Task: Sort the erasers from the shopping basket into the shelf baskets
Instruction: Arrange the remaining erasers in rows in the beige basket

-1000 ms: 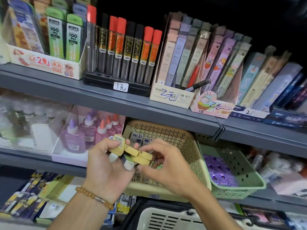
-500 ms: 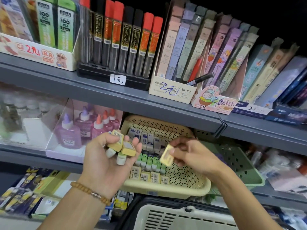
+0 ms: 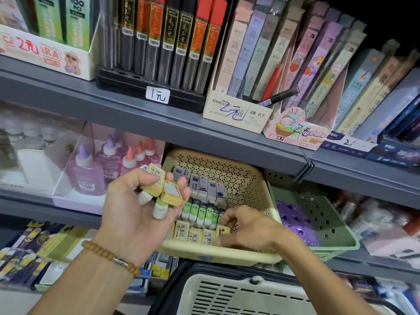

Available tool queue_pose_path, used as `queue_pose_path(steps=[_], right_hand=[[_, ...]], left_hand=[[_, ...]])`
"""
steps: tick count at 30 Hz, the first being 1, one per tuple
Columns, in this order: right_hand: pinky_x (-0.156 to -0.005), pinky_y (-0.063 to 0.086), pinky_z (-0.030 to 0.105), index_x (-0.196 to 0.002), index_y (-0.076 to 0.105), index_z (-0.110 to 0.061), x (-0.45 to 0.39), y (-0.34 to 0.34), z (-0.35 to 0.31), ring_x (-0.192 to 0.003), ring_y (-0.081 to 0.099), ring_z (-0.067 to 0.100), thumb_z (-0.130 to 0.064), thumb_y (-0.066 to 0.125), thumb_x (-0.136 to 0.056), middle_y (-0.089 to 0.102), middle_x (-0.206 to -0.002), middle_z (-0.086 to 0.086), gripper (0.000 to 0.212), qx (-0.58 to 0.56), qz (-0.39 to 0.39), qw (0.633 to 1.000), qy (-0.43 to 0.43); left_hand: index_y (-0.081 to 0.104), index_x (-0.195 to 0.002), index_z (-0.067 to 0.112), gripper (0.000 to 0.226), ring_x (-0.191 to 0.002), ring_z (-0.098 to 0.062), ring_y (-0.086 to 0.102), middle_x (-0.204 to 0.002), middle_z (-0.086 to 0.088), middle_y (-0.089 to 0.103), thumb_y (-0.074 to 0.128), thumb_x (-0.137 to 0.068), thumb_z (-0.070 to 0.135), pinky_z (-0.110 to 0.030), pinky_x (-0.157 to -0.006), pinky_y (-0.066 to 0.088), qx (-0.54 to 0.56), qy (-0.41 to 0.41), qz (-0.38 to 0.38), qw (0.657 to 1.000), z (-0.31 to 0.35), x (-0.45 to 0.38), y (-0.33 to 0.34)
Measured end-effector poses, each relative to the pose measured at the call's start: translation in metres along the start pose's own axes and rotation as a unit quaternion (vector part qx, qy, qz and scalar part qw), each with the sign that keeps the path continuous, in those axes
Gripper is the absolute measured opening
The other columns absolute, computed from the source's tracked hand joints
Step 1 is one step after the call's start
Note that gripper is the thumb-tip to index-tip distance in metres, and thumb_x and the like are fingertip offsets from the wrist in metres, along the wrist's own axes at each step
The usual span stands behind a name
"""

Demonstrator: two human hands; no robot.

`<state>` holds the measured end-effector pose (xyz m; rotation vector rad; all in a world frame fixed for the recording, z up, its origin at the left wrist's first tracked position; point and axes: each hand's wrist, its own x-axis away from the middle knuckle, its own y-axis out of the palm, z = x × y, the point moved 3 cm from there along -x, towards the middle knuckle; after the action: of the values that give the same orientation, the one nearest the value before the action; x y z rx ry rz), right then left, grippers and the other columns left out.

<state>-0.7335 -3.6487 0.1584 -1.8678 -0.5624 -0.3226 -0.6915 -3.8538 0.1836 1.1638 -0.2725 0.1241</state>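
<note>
Slats of the white shopping basket with its dark rim fill the bottom edge of my view, nearest to me. Above it my left hand is raised palm-up in front of the lower shelf, a wooden bead bracelet on the wrist. Its fingers are curled around a small clutch of erasers: two yellow block erasers with white barcode labels lie stacked across the fingertips, and two white capsule-shaped erasers, one with a green band, poke out beneath them. My right hand is lower and reaches over the front rim of the beige perforated shelf basket, palm down, fingers bent and pinching one yellow eraser at the right end of the front row.

Inside that basket the erasers sit in rows: yellow labelled blocks along the front edge, green-and-white capsule erasers behind them, and blue-and-white sleeved erasers toward the back wall. Just beside it on the right stands a green perforated basket with purple items in it. On the left of the same shelf are purple glue bottles in a clear tray. Farther up, the upper shelf's front edge carries a black rack of pencil-lead tubes with a handwritten price tag.
</note>
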Motion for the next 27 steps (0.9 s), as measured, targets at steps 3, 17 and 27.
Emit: queue_pose_path(steps=[3,17,27], right_hand=[[-0.083,0.051,0.026,-0.108,0.066,-0.024,0.002,0.001,-0.006,-0.093,0.059,0.013,-0.034,0.081,-0.076,0.063,-0.1,-0.007,0.036,0.07,0.009,0.997,-0.022],[-0.082,0.052,0.032,-0.108,0.07,-0.024,-0.031,0.026,-0.078,-0.094,0.058,0.017,-0.042,0.074,-0.074,0.066,-0.098,-0.003,0.038,0.071,0.046,0.983,-0.163],[-0.057,0.048,0.018,-0.104,0.066,-0.022,0.018,-0.008,-0.084,-0.065,0.054,0.007,-0.02,0.089,-0.067,0.065,-0.086,0.008,0.043,-0.3,0.125,0.903,-0.282]], left_hand=[[0.053,-0.097,0.006,0.026,-0.093,-0.033,0.067,-0.087,-0.008,0.059,0.052,-0.07,0.007,-0.041,-0.079,0.056,-0.007,0.005,0.006,1.0,0.006,-0.001,0.0],[0.057,-0.087,0.011,0.023,-0.089,-0.032,0.069,-0.081,-0.006,0.061,0.052,-0.065,0.008,-0.042,-0.081,0.055,-0.069,0.026,-0.004,0.997,0.021,0.002,-0.006],[0.055,-0.087,0.01,0.024,-0.084,-0.027,0.064,-0.077,-0.007,0.057,0.05,-0.063,0.008,-0.044,-0.097,0.047,-0.076,0.028,0.007,0.997,0.019,0.001,-0.004]])
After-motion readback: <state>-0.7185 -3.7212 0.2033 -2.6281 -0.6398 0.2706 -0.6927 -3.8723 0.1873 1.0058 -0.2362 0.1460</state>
